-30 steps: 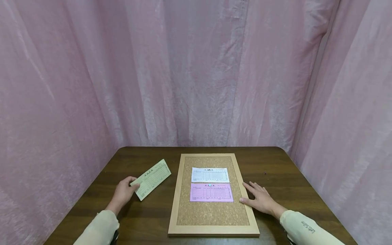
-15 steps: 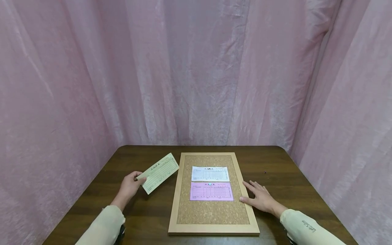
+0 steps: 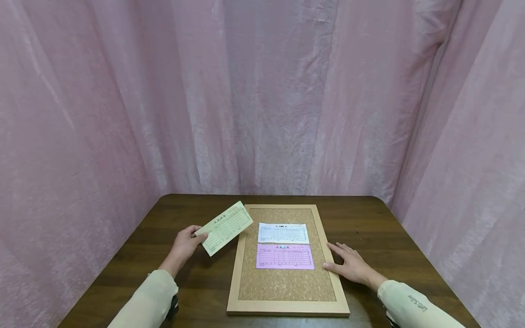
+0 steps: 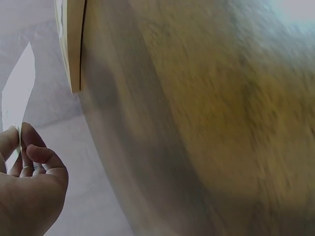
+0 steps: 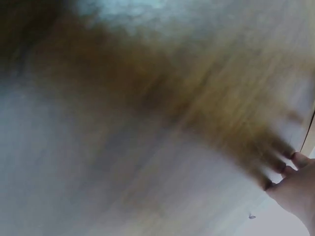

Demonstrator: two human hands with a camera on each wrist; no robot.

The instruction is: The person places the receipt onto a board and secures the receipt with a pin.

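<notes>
My left hand [image 3: 185, 243] pinches a pale green printed form slip [image 3: 224, 228] by its left end, thumb on top. The slip is tilted, its right corner overlapping the left frame of a cork board [image 3: 287, 287] in the head view. In the left wrist view the slip [image 4: 18, 88] appears nearly edge-on between thumb and fingers. On the board lie a white form slip [image 3: 283, 233] and, just below it, a pink form slip [image 3: 285, 257] with a light blue-green pin [image 3: 283, 246] at its top. My right hand [image 3: 350, 264] rests with spread fingers on the board's right frame.
The wood-topped table [image 3: 393, 273] carries the board near its middle. A tiny dark speck [image 3: 356, 232] lies right of the board. Pink curtains [image 3: 270, 100] hang behind and at both sides of the table.
My left hand has carried the green slip up and to the right, from over the table to the board's left edge. The right hand has stayed on the frame.
</notes>
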